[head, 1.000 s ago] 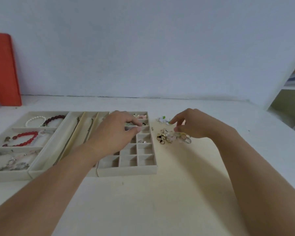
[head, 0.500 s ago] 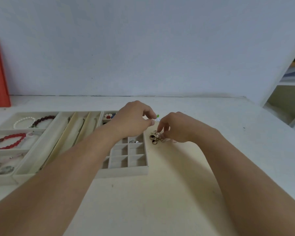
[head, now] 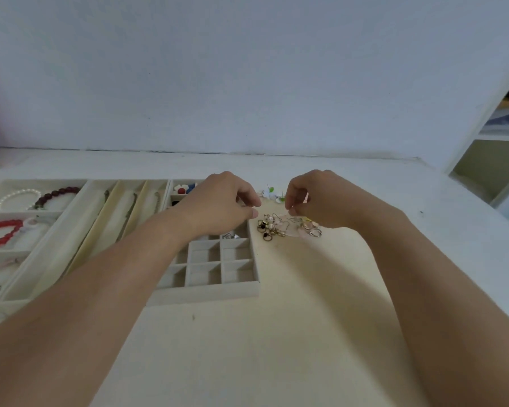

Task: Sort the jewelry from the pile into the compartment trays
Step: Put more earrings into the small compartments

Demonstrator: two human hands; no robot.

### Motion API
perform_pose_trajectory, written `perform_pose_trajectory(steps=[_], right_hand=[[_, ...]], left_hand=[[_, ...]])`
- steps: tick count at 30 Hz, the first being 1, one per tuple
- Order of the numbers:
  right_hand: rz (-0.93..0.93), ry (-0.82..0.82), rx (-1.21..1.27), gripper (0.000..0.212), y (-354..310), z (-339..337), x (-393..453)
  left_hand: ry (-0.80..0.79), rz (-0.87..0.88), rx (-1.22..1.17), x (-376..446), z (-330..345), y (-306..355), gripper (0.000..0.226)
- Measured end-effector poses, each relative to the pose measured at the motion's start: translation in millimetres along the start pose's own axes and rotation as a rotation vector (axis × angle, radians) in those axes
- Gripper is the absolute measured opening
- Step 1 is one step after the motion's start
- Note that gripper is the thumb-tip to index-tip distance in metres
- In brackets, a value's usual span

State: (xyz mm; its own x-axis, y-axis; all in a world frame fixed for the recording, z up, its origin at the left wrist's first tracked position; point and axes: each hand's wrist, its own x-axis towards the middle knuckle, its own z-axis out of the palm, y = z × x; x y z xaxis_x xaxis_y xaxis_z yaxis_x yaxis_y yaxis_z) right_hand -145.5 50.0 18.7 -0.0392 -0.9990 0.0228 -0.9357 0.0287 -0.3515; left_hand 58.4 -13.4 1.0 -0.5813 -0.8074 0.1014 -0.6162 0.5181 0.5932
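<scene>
Jewelry pile [head: 288, 227]: on table [head: 276, 348], touching grid tray's [head: 209, 289] right wall. Right hand [head: 323, 198] above pile, pinching small pale piece. Left hand [head: 218, 204] over tray, fingers curled; contents indiscernible.

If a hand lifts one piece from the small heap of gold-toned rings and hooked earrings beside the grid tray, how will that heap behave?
The heap of gold-toned rings and hooked earrings looks tangled, so a lifted piece will likely drag neighbours along. The pieces look thin and light, so a nudge probably scatters them. The round rings may roll on the smooth cream tabletop.
</scene>
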Motion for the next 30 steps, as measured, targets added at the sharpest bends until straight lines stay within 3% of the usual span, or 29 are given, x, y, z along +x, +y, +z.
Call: perform_pose_trajectory(steps=[2,5,10,19,30], right_hand=[[0.012,-0.071,-0.010,0.004,-1,-8,-5],[0.041,-0.203,-0.104,0.016,-6,-7,-9],[0.062,-0.234,-0.178,0.009,-13,2,-8],[-0.079,0.142,0.093,0.007,-21,-21,-17],[-0.117,0.282,0.242,0.014,-21,-9,-8]], left_hand=[[-0.004,0.006,0.003,0,-1,1,0.015],[0.000,0.008,-0.007,0,-3,3,0.015],[0.003,0.016,-0.008,-3,-4,6,0.013],[0.025,0.058,-0.153,-2,-5,9,0.014],[0.089,0.061,-0.206,-1,-5,8,0.011]])
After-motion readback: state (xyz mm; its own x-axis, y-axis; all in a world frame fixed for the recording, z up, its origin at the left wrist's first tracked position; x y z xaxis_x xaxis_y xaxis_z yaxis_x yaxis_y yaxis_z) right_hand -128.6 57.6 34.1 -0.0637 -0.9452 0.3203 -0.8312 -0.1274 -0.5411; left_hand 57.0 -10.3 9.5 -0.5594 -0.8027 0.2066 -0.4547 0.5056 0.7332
